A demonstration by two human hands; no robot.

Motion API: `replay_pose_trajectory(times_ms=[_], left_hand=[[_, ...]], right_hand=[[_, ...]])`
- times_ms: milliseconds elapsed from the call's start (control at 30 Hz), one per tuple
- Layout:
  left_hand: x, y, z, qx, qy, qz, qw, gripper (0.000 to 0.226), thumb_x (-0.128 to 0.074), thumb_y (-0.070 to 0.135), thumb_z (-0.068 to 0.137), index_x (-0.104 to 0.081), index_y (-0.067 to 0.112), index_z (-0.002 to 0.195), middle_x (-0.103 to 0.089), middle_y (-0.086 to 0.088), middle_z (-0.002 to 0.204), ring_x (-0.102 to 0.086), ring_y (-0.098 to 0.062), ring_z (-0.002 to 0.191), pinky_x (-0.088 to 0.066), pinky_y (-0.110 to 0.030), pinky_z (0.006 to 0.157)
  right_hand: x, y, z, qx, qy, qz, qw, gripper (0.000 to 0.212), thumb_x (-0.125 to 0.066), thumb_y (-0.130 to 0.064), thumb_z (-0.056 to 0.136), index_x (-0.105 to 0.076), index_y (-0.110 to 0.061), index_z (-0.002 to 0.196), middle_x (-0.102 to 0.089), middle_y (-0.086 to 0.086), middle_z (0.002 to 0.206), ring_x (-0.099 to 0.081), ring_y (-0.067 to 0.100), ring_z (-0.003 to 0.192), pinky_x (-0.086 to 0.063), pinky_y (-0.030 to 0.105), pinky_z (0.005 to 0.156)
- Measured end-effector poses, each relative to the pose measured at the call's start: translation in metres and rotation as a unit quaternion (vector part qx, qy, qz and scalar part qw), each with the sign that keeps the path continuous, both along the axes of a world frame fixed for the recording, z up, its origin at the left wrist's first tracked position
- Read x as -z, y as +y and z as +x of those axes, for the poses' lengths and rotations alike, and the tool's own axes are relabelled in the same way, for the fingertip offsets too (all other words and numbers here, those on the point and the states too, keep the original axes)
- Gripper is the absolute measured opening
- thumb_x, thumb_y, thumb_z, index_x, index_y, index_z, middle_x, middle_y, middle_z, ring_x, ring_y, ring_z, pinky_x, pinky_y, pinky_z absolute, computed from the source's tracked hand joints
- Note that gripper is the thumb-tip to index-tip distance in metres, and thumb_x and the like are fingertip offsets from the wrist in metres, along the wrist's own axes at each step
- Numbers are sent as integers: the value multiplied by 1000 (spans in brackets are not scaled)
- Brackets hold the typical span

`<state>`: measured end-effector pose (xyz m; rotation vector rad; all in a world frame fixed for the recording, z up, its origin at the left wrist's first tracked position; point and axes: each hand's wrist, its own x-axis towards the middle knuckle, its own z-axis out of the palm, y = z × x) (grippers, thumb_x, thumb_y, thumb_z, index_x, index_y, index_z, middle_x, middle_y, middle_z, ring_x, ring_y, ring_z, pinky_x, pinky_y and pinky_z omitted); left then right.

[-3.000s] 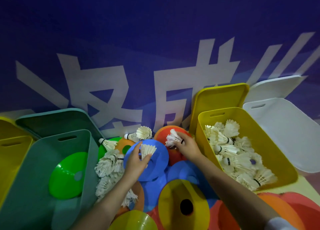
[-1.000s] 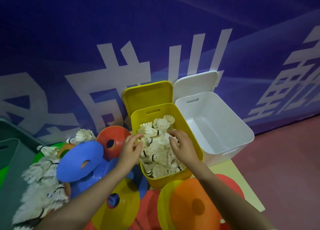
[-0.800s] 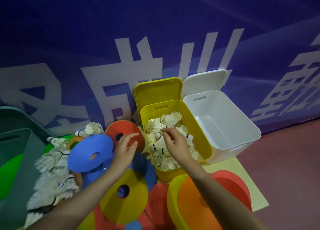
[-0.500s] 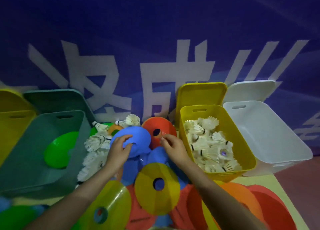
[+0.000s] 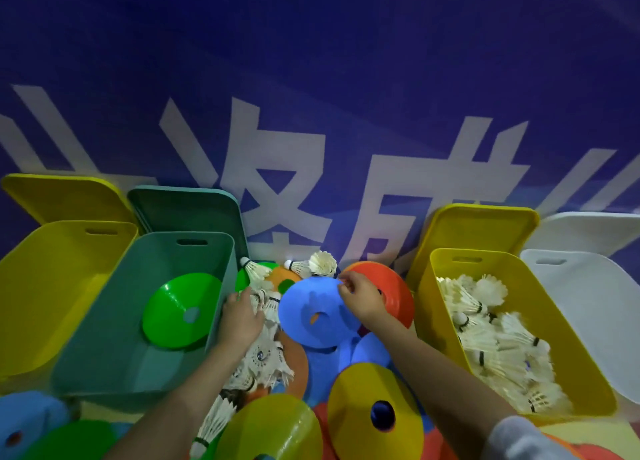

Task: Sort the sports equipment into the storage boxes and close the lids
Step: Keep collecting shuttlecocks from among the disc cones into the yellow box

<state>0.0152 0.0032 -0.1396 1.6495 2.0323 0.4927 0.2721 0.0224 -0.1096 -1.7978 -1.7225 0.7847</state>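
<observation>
Far L: empty yellow box (image 5: 52, 286), lid up. Green box (image 5: 114, 321) w/ one glossy green disc cone (image 5: 181, 309). Left hand (image 5: 240, 317) curled into feathery shuttlecock pile (image 5: 261, 352) against its wall. Right hand (image 5: 362, 298) pinching blue cone (image 5: 317, 316) rim. R: shuttlecock-filled yellow box (image 5: 588, 338), white box (image 5: 595, 307). White lettering on wall, unreadable.

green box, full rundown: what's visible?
The green box is a muted teal-green, plastic-looking rectangular bin with rounded corners and a slot handle in its far wall. It stands open, its matching lid propped behind it. It sits between the left yellow box and the shuttlecock pile. One bright green disc cone lies inside.
</observation>
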Motion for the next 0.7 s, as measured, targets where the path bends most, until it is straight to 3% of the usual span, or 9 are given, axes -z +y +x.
replay_pose_trajectory(times_ms=[100,200,333,533,700], left_hand=[[9,-2,3,-23,-28,32,999,57,-66,18,83,-45,14,136,-48,-14,123,-54,-32,109,-49,-42,90],[14,2,8,-31,-40,51,997,65,-71,29,82,-42,15,139,-46,-12,127,-52,-31,114,-49,-42,90],[16,7,12,-58,-77,49,994,69,-70,30,84,-37,16,142,-42,-11,134,-57,-31,110,-52,-39,85],[8,6,5,-42,-111,125,985,50,-66,20,85,-49,15,132,-49,-7,123,-57,-25,105,-49,-35,82],[-7,3,6,-39,-159,155,974,38,-66,24,84,-53,29,120,-50,10,114,-49,-4,102,-43,-22,85]], right_hand=[[1,20,-7,-6,-10,-5,1000,32,-49,-20,93,-59,-13,123,-61,1,89,-55,15,77,-38,25,62],[8,43,-15,-11,-61,8,998,41,-54,-28,92,-51,-17,132,-57,5,115,-54,22,107,-44,29,80],[15,73,-29,5,-149,10,989,66,-60,-38,89,-32,-15,146,-41,11,139,-40,29,128,-42,38,99],[41,93,-50,-45,-272,4,961,87,-63,-48,84,-18,-16,151,-32,12,144,-32,30,132,-40,39,102],[60,94,-55,-8,-280,3,960,82,-66,-48,83,-27,-13,146,-35,12,137,-39,30,124,-46,39,91]])
